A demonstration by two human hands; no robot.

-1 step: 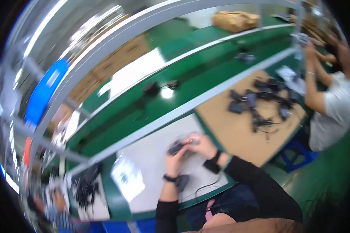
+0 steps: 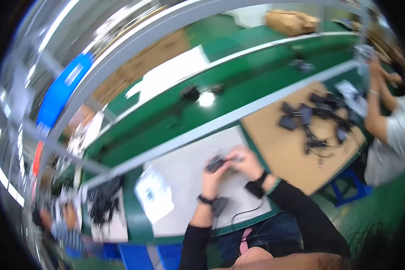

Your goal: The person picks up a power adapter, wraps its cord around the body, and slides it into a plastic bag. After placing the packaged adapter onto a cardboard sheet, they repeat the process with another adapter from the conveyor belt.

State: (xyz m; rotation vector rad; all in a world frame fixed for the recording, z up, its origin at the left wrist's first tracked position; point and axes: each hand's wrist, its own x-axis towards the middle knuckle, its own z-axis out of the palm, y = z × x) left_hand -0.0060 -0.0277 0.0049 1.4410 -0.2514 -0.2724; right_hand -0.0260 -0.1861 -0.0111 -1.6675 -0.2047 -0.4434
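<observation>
Left hand (image 2: 211, 176) and right hand (image 2: 247, 163) met over white mat (image 2: 184, 180) on green tabletop (image 2: 135, 220). Both grips clamped on small dark adapter (image 2: 216, 163), held just above mat, between hands; blur hid finger detail. Black band sat on each wrist. Dark cable (image 2: 238, 213) trailed from near left wrist toward tabletop edge. White paper sheet (image 2: 154, 198) lay left of hands. Pile of black adapters (image 2: 317, 117) lay on brown board (image 2: 279, 148) to right, near co-worker's arm (image 2: 378, 117).
</observation>
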